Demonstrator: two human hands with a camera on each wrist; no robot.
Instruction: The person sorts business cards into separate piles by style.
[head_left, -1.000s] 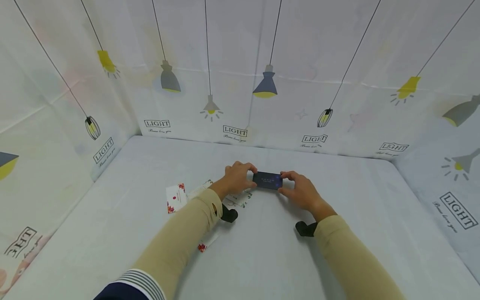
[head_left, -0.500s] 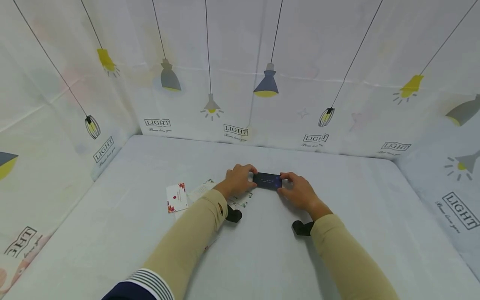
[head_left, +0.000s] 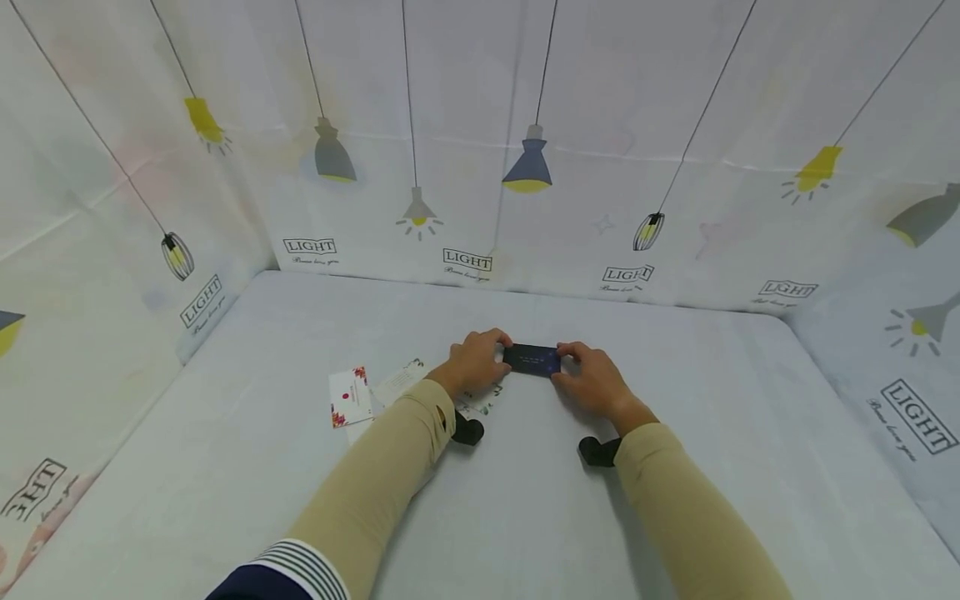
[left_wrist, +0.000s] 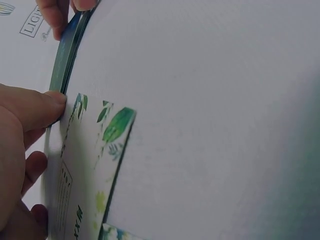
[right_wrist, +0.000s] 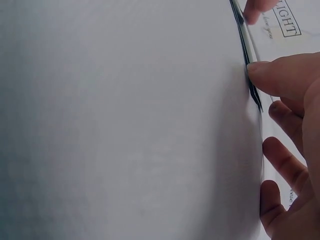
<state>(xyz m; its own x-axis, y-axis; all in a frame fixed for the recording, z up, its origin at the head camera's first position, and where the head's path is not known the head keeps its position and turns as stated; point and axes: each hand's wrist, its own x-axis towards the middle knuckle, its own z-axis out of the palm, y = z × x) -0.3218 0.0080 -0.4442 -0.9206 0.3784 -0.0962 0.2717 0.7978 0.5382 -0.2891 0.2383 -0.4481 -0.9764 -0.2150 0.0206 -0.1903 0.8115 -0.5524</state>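
Observation:
A small stack of dark blue cards (head_left: 532, 360) with tiny light print lies lengthwise between my two hands, near the middle of the table. My left hand (head_left: 475, 360) pinches its left end between thumb and fingers. The right end is pinched by my right hand (head_left: 597, 385) in the same way. In the left wrist view the dark cards (left_wrist: 65, 57) show their layered edge, the left thumb (left_wrist: 47, 107) pressing on it. Seen from the right wrist, the layers of the dark cards (right_wrist: 244, 42) spread slightly at the corner beside the thumb (right_wrist: 275, 77).
A white card with red flowers (head_left: 350, 397) lies left of my left forearm, beside another white card (head_left: 400, 382). Under the left hand is a card with green leaves (left_wrist: 95, 165), partly hidden in the head view. A lamp-printed white cloth (head_left: 465, 167) rises behind the white tabletop (head_left: 525, 517).
Both hands keep their hold on the dark cards. The right forearm has drawn slightly inward to the left, and the left forearm has shifted a little right, covering a lower white card.

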